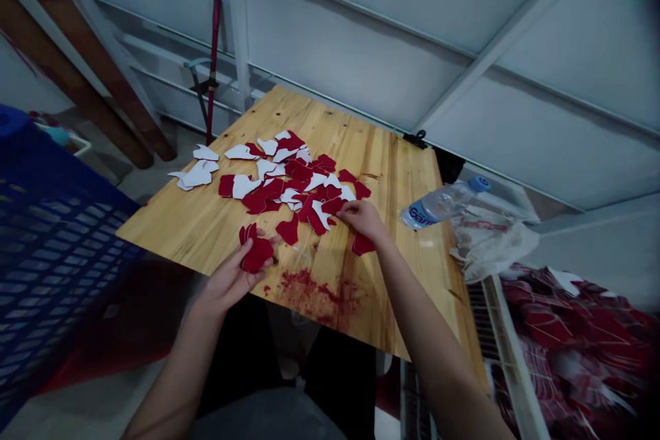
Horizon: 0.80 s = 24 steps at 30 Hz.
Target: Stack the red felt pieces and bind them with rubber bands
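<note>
My left hand (241,269) is closed around a small stack of red cut-out pieces (258,256), held just over the table's near edge. They look like felt or flocked sheet, but I cannot tell which. At the right side of a loose pile, my right hand (365,218) pinches the edge of a red cut-out piece (333,206). The spread pile (268,196) mixes red faces and white backs, overlapping at many angles. Several white-side-up pieces (196,174) lie apart at the left. Under my right wrist is another red piece (364,244).
The wooden table (407,289) has red crumbs (320,292) near its front edge. At the right, a water bottle (443,203) lies on its side near a clear plastic bag (487,240). A blue basket (51,254) stands left; a crate of red and white pieces (582,337) stands right.
</note>
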Motion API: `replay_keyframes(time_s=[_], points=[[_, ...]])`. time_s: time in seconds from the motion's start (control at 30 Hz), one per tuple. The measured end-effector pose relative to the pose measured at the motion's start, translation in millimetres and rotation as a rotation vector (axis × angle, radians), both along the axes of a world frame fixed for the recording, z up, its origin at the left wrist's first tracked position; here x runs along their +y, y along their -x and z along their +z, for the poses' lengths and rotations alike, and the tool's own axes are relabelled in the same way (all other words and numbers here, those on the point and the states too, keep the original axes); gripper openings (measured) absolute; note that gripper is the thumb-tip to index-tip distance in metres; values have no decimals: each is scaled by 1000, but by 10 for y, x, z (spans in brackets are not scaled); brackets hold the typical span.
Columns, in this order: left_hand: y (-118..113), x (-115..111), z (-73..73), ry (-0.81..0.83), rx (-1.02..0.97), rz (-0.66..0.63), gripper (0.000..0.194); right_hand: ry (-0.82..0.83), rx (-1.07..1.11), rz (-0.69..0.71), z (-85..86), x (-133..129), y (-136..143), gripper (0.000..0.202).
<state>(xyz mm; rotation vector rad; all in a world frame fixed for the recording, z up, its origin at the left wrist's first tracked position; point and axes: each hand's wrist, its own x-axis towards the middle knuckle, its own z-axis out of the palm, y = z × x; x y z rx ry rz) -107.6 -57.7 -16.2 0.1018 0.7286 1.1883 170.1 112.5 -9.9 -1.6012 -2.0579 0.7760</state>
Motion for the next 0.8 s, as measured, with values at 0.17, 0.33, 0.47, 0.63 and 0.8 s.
replay_keyframes(time_s=[0.17, 0.33, 0.47, 0.63, 0.8], points=[[120, -19, 19, 15, -47, -19, 12, 122, 111, 36, 250, -156, -477, 21], [90, 43, -7, 85, -26, 34, 14, 156, -216, 65, 330, -396, -688, 16], [84, 94, -20, 146, -36, 63, 20, -245, -344, 98, 295, -335, 4, 19], [246, 31, -25, 140, 31, 140, 17, -493, -254, 651, 163, -129, 1381, 38], [496, -109, 24, 161, 66, 185, 20, -502, -417, 893, 142, -44, 1794, 25]])
